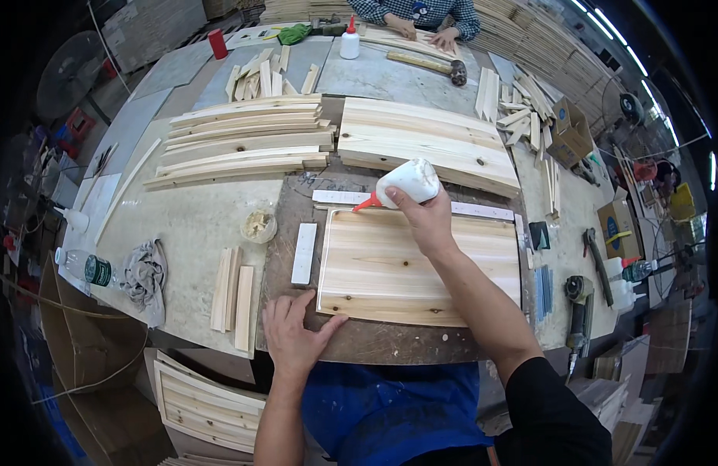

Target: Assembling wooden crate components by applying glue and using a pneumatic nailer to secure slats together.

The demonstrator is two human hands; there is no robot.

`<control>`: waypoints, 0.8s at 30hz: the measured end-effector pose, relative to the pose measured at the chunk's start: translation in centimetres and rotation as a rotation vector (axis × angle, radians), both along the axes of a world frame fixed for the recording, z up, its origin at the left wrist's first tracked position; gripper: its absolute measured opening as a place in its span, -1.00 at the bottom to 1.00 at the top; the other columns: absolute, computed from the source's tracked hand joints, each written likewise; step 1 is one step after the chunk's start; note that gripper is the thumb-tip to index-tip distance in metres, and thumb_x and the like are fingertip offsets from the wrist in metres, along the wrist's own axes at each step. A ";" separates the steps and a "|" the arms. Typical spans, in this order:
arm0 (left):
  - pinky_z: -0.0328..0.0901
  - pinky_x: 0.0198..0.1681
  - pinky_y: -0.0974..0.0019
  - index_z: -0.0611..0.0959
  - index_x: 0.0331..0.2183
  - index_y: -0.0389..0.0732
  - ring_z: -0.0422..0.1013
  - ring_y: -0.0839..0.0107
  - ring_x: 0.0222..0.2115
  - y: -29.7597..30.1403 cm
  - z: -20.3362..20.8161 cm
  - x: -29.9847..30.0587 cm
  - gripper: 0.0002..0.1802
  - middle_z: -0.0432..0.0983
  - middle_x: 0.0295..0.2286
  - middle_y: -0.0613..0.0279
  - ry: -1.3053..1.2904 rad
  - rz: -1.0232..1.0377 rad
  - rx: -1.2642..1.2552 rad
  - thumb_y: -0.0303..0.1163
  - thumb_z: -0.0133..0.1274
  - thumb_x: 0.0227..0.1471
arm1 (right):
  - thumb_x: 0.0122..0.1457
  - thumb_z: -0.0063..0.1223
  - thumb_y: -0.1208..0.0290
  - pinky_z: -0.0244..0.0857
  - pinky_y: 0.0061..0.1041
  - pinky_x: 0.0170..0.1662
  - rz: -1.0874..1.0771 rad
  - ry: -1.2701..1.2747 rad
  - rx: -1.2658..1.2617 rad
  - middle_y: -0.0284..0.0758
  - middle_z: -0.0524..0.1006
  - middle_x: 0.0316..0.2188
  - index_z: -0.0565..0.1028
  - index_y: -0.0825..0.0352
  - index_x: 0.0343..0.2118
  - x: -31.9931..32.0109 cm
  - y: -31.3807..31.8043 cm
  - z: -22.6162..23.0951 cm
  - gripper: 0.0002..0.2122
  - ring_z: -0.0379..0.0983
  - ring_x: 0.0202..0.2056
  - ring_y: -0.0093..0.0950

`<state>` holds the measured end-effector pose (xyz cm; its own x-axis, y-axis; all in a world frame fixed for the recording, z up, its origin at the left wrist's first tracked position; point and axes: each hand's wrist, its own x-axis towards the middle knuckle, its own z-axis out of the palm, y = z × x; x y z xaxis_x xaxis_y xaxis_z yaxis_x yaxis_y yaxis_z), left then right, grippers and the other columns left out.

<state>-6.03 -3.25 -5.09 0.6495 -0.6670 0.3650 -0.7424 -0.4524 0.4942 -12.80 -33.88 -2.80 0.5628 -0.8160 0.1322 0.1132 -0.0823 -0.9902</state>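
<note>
My right hand (426, 223) is wrapped round a white glue bottle (410, 182), tilted so that its red nozzle points down at the far left corner of a wooden panel (398, 272). A white line of glue runs along the panel's left edge and far edge. My left hand (297, 330) rests on the brown work board (359, 342) by the panel's near left corner, fingers spread and holding nothing. Left of the panel lies a short white strip (303, 254). A long white strip (483, 210) lies along its far edge, partly hidden by my right hand and the bottle.
Beyond the panel are stacked panels (429, 140) and long wood strips (242, 140). A glue tub (259, 226), short sticks (231, 291) and a rag (144, 279) lie left. A nail gun (580, 311) is at right. Across the table, a person's hands (444, 39) work near a mallet (429, 64).
</note>
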 end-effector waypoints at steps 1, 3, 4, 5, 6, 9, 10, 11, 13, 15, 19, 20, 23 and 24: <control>0.36 -0.06 0.05 0.78 -0.11 -0.14 0.42 0.10 -0.20 0.0 -0.2 0.0 -0.29 0.49 -0.31 0.19 0.007 0.004 0.003 0.05 0.63 -0.26 | 0.22 0.53 0.43 0.54 -0.46 0.04 -0.004 0.012 -0.007 -0.30 0.73 -0.09 0.59 0.36 0.03 -0.6 -0.3 0.3 -0.62 0.66 -0.07 -0.53; 0.37 -0.02 0.02 0.78 -0.11 -0.14 0.43 0.08 -0.18 0.1 -0.4 0.1 -0.27 0.51 -0.29 0.17 0.021 0.011 0.009 0.11 0.61 -0.25 | 0.22 0.52 0.44 0.54 -0.47 0.04 -0.023 0.021 -0.010 -0.30 0.73 -0.09 0.59 0.36 0.03 -1.4 -0.7 0.2 -0.62 0.66 -0.07 -0.53; 0.37 -0.02 0.02 0.78 -0.11 -0.14 0.43 0.08 -0.18 0.1 -0.4 0.1 -0.27 0.51 -0.29 0.17 0.017 -0.004 0.012 0.11 0.61 -0.25 | 0.22 0.52 0.44 0.53 -0.47 0.03 -0.025 0.021 -0.015 -0.30 0.73 -0.09 0.59 0.36 0.03 -1.8 -1.0 0.0 -0.62 0.66 -0.07 -0.54; 0.37 -0.02 0.02 0.78 -0.11 -0.14 0.43 0.08 -0.18 0.1 -0.5 0.1 -0.27 0.51 -0.29 0.17 0.030 0.003 0.016 0.11 0.61 -0.25 | 0.22 0.52 0.44 0.53 -0.47 0.03 -0.028 0.020 -0.020 -0.30 0.73 -0.09 0.59 0.36 0.03 -2.1 -1.3 -0.1 -0.62 0.65 -0.08 -0.54; 0.37 -0.01 0.02 0.78 -0.11 -0.14 0.43 0.08 -0.17 0.1 -0.5 0.0 -0.27 0.51 -0.29 0.17 0.043 0.009 0.019 0.11 0.61 -0.25 | 0.22 0.52 0.45 0.53 -0.48 0.03 -0.031 0.020 -0.026 -0.31 0.73 -0.09 0.59 0.36 0.03 -2.6 -1.6 -0.2 -0.63 0.65 -0.08 -0.55; 0.37 -0.05 0.05 0.78 -0.10 -0.17 0.42 0.11 -0.21 0.1 -0.4 -0.1 -0.28 0.49 -0.31 0.18 0.038 0.003 0.025 0.05 0.63 -0.26 | 0.22 0.51 0.45 0.53 -0.48 0.03 -0.064 0.004 -0.009 -0.32 0.72 -0.10 0.59 0.36 0.03 -3.8 -2.2 -0.2 -0.63 0.65 -0.08 -0.56; 0.36 -0.10 0.07 0.78 -0.09 -0.18 0.41 0.15 -0.26 0.2 -0.4 -0.1 -0.28 0.48 -0.34 0.19 0.024 0.005 0.025 0.00 0.64 -0.26 | 0.22 0.51 0.45 0.52 -0.48 0.02 -0.071 -0.002 -0.002 -0.32 0.72 -0.11 0.59 0.36 0.03 -4.1 -2.4 -0.2 -0.63 0.64 -0.09 -0.56; 0.36 -0.14 0.10 0.78 -0.09 -0.20 0.40 0.18 -0.30 0.2 -0.3 -0.1 -0.29 0.46 -0.36 0.21 0.010 0.008 0.025 -0.06 0.66 -0.27 | 0.22 0.51 0.45 0.52 -0.48 0.02 -0.082 -0.004 -0.001 -0.32 0.72 -0.11 0.59 0.36 0.03 -4.5 -2.6 -0.1 -0.63 0.64 -0.09 -0.56; 0.36 -0.15 0.10 0.78 -0.09 -0.20 0.40 0.19 -0.30 0.1 -0.3 -0.1 -0.29 0.46 -0.36 0.21 0.011 0.001 0.022 -0.07 0.66 -0.27 | 0.21 0.51 0.45 0.52 -0.49 0.02 -0.081 -0.020 0.006 -0.33 0.71 -0.11 0.59 0.36 0.03 -5.4 -3.0 -0.1 -0.62 0.64 -0.09 -0.56; 0.36 -0.16 0.11 0.78 -0.08 -0.21 0.40 0.21 -0.31 0.1 -0.3 -0.2 -0.29 0.45 -0.36 0.21 0.019 0.007 0.015 -0.09 0.66 -0.27 | 0.21 0.52 0.45 0.52 -0.49 0.02 -0.092 -0.030 0.010 -0.34 0.71 -0.12 0.59 0.37 0.03 -6.2 -3.5 -0.2 -0.62 0.63 -0.10 -0.57; 0.37 -0.04 0.03 0.80 -0.11 -0.18 0.42 0.11 -0.22 0.2 -0.6 -0.2 -0.28 0.48 -0.32 0.19 0.080 0.034 0.047 0.00 0.66 -0.30 | 0.21 0.52 0.45 0.52 -0.49 0.01 -0.119 -0.021 0.003 -0.34 0.70 -0.12 0.58 0.37 0.03 -7.6 -4.5 -0.6 -0.62 0.63 -0.10 -0.57; 0.37 -0.04 0.03 0.80 -0.11 -0.18 0.42 0.11 -0.22 0.1 -0.6 -0.2 -0.28 0.48 -0.32 0.19 0.077 0.023 0.047 0.00 0.66 -0.30 | 0.21 0.52 0.45 0.52 -0.49 0.01 -0.123 -0.018 0.000 -0.34 0.70 -0.12 0.58 0.37 0.03 -7.9 -4.7 -0.6 -0.62 0.63 -0.10 -0.57; 0.36 -0.16 0.13 0.78 -0.07 -0.23 0.39 0.22 -0.30 0.0 -0.3 -0.3 -0.28 0.43 -0.35 0.21 0.064 0.013 0.027 -0.14 0.67 -0.29 | 0.21 0.52 0.43 0.52 -0.49 0.01 -0.144 -0.012 -0.007 -0.34 0.70 -0.12 0.58 0.38 0.03 -9.2 -5.4 -0.5 -0.62 0.63 -0.10 -0.57; 0.36 -0.16 0.13 0.78 -0.07 -0.23 0.39 0.22 -0.30 0.0 -0.3 -0.3 -0.28 0.43 -0.35 0.21 0.062 0.002 0.027 -0.14 0.67 -0.29 | 0.21 0.52 0.42 0.52 -0.49 0.01 -0.148 0.006 -0.017 -0.34 0.71 -0.12 0.59 0.38 0.03 -9.6 -5.6 -0.5 -0.61 0.63 -0.10 -0.57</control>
<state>-6.36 -3.22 -5.37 0.6718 -0.6746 0.3060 -0.7097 -0.4680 0.5266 -22.44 -39.48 -3.29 0.4375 -0.8876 0.1439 0.0929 -0.1146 -0.9891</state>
